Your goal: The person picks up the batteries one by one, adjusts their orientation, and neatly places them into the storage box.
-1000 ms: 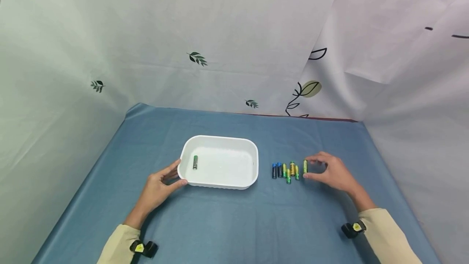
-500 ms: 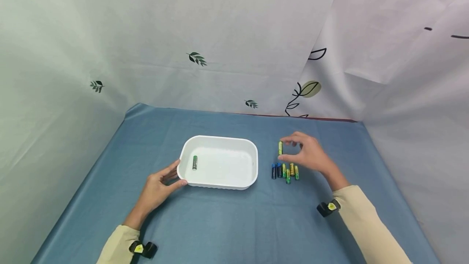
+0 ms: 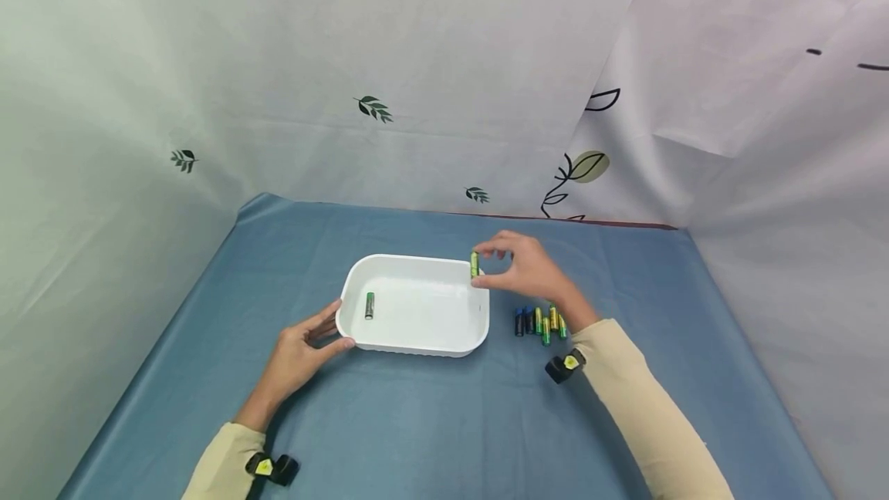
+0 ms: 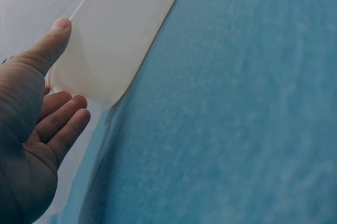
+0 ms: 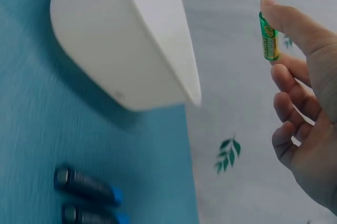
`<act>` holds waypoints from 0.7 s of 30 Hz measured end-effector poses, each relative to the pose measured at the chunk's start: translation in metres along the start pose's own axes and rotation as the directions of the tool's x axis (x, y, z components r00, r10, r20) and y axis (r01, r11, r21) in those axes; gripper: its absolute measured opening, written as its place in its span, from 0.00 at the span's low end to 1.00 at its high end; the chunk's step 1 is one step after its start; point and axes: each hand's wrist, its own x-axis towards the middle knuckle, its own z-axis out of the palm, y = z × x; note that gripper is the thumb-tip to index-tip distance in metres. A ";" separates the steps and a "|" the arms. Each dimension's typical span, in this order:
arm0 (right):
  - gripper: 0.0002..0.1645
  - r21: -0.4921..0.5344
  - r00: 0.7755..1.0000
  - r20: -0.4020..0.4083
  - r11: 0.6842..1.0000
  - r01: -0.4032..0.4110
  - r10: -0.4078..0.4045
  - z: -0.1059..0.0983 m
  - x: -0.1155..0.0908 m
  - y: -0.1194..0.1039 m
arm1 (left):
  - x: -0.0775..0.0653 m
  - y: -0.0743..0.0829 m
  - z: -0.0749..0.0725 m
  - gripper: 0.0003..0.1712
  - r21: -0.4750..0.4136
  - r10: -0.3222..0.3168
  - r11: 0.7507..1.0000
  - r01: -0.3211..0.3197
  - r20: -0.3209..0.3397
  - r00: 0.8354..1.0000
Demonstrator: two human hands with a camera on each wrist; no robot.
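A white plastic tray (image 3: 417, 349) sits on the blue cloth, one battery (image 3: 370, 305) lying inside near its left end. My left hand (image 3: 297, 361) holds the tray's near left corner, thumb at the front rim and fingers along the left side. In the left wrist view the thumb (image 4: 58, 34) touches the rim while the other fingers stay loosely bent. Between thumb and index finger my right hand (image 3: 524, 267) pinches a green-yellow battery (image 5: 269, 38) by its two ends. It is raised above the tray's far right corner.
Right of the tray, several batteries lie side by side, among them two dark ones with blue ends (image 5: 87, 184) and a gold one (image 3: 553, 319). My right forearm passes over their right side. A pale patterned cloth (image 3: 430, 83) hangs behind the table.
My right hand has lifted the green-yellow battery from the right of the group and carried it left to above the tray's right end. My left hand stays at the tray's corner.
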 end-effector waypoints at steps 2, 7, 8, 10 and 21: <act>0.32 0.013 1.000 0.026 1.000 0.005 -0.006 0.005 0.007 -0.005 | 0.000 0.000 0.000 0.44 -0.002 0.000 1.000 0.001 0.002 1.000; 0.33 0.043 0.996 0.086 0.999 0.023 -0.027 0.019 0.024 -0.016 | 0.000 0.000 0.000 0.44 -0.013 0.003 1.000 -0.003 0.003 1.000; 0.33 0.048 0.995 0.097 0.998 0.027 -0.032 0.021 0.027 -0.018 | 0.000 0.000 0.000 0.44 -0.015 0.004 1.000 -0.004 0.002 1.000; 0.33 0.053 0.992 0.116 0.998 0.039 -0.044 0.027 0.033 -0.023 | 0.000 0.000 0.000 0.44 -0.017 0.005 1.000 -0.005 0.000 1.000; 0.32 0.099 0.973 0.211 0.992 0.076 -0.095 0.058 0.066 -0.044 | 0.000 -0.002 0.001 0.44 -0.034 0.014 0.999 -0.014 0.000 1.000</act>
